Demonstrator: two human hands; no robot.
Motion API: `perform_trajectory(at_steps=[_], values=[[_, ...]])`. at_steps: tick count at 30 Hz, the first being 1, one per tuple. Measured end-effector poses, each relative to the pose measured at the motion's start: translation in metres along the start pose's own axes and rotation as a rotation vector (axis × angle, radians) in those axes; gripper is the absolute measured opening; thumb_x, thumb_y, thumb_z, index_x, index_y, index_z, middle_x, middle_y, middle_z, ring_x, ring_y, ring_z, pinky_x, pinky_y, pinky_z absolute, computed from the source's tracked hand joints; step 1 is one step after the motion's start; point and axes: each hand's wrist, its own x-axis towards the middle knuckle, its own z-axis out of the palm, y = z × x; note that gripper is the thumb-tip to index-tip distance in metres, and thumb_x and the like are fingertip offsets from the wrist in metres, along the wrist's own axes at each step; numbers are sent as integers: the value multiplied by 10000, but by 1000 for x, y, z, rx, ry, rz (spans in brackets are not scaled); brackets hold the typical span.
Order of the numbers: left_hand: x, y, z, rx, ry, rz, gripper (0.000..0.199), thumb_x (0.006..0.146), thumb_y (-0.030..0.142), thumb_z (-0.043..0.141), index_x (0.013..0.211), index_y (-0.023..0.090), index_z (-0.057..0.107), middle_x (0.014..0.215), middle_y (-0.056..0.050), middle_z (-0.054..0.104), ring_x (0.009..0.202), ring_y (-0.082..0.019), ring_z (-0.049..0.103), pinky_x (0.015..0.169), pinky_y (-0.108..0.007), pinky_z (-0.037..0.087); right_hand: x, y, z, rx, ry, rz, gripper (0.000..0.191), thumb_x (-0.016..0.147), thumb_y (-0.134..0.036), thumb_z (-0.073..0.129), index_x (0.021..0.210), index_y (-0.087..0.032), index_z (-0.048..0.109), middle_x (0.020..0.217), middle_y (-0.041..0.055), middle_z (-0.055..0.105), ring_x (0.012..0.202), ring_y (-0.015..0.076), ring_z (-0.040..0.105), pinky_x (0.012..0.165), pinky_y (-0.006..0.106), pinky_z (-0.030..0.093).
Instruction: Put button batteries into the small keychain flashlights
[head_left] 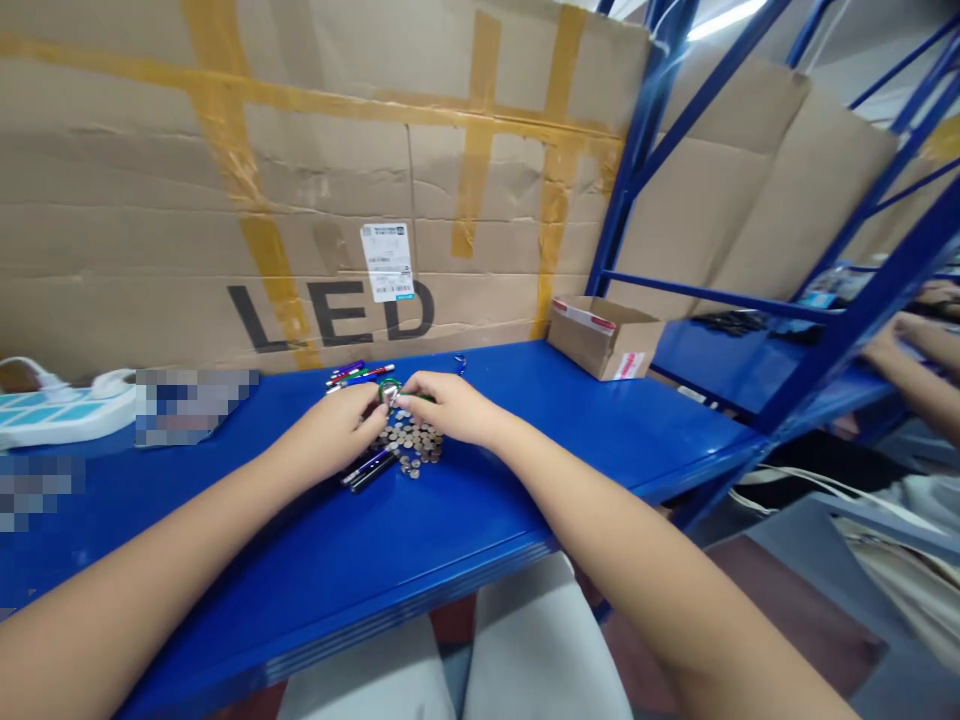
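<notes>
Basically together: left hand (pixel 330 432) and right hand (pixel 450 407) meet at fingertips, pinching small green-rimmed ring (pixel 388 392), about equally near both. Heap of dull metal discs (pixel 411 447) directly below at 6 o'clock, long axis 9-to-3, loosely piled. Glossy slim pens (pixel 358 375) at 11; darker pen pair (pixel 371 470) at 7 — all on blue painted-steel shelf (pixel 600 420). Farther out: small corrugated carton (pixel 604 340) at 2; taped cardboard sheet (pixel 330 240) printed LED behind, at 12; co-worker's hand (pixel 889 345) at 3, beyond upright.

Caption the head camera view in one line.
Left hand and right hand meet over a heap of small metal discs on a blue steel shelf.
</notes>
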Motion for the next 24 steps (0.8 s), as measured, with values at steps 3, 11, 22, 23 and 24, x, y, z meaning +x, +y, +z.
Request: perform_trajectory(at_steps=[3, 11, 22, 23, 24], values=[[0, 2, -1, -40, -7, -23, 288, 853, 386, 304, 664, 199, 412, 693, -42, 568, 654, -188, 508, 598, -288, 341, 1, 1, -4, -149, 94, -116, 205, 930, -333, 450, 864, -182, 572, 774, 7, 611, 747, 137, 553, 701, 266, 396], [-2, 7, 5, -388, 47, -174, 229, 842, 404, 499, 898, 182, 505, 719, 2, 586, 623, -145, 527, 562, -250, 389, 0, -2, 0, -165, 18, -52, 270, 960, -336, 370, 770, -197, 502, 671, -3, 567, 661, 141, 508, 641, 261, 361], [-2, 7, 2, -176, 20, -39, 325, 943, 350, 355, 1100, 166, 572, 1014, -80, 667, 926, -220, 612, 799, -328, 444, -2, -7, 2, -170, 33, -2, 269, 958, -284, 367, 705, -213, 426, 632, -8, 519, 648, 151, 483, 651, 279, 348], [-2, 7, 1, -168, 2, -29, 322, 948, 348, 336, 1060, 165, 576, 978, -75, 665, 894, -216, 610, 782, -326, 440, -2, -7, 2, -167, 31, -1, 263, 956, -282, 371, 708, -214, 428, 628, -12, 513, 644, 150, 480, 652, 280, 346], [-2, 8, 1, -171, -14, -34, 316, 949, 344, 323, 1005, 165, 577, 907, -62, 661, 834, -206, 606, 749, -319, 437, -2, -7, 2, -161, 31, -2, 261, 955, -282, 372, 708, -215, 425, 625, -14, 509, 641, 149, 478, 652, 280, 346]])
